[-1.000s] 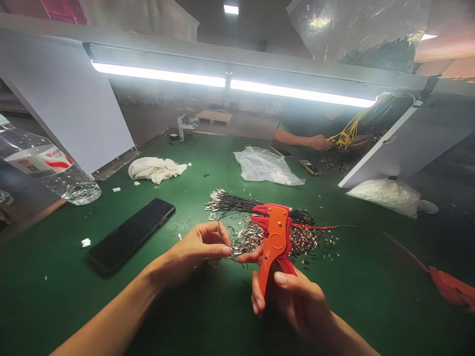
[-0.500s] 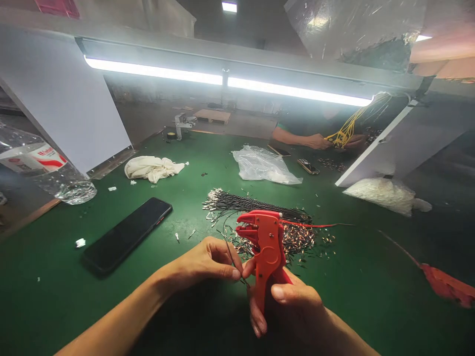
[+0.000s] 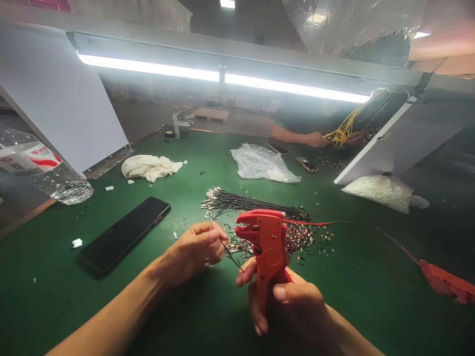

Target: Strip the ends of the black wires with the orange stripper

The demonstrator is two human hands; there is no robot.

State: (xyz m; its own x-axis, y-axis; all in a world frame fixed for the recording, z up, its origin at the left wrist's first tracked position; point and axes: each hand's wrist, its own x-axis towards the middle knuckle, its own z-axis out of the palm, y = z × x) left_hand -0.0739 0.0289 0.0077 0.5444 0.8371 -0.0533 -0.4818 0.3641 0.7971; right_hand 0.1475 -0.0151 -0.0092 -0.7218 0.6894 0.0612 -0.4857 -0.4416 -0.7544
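Note:
My right hand [image 3: 297,296] is closed around the handles of a red wire stripper [image 3: 269,247], held upright with its jaws pointing left. Between the pinched fingers of my left hand [image 3: 198,244] is a thin black wire [image 3: 233,258], whose lower end slants down to the right, close to my right index finger. Whether that finger touches the wire I cannot tell. Behind the tool lies a bundle of black wires [image 3: 252,201] with metal terminals at its left end. A heap of short wire offcuts [image 3: 300,237] with coppery ends spreads beside the stripper.
A black phone [image 3: 126,235] lies left, with a plastic bottle [image 3: 48,168] beyond it. White cloth [image 3: 152,168] and a clear plastic bag [image 3: 260,163] lie farther back. Another red tool [image 3: 445,279] is at right. Across the table, a co-worker's hand [image 3: 317,140] is at yellow wires [image 3: 341,134].
My left hand has moved left and slightly up, away from my right fingers, carrying the black wire. My right hand and the wire stripper have stayed nearly in place.

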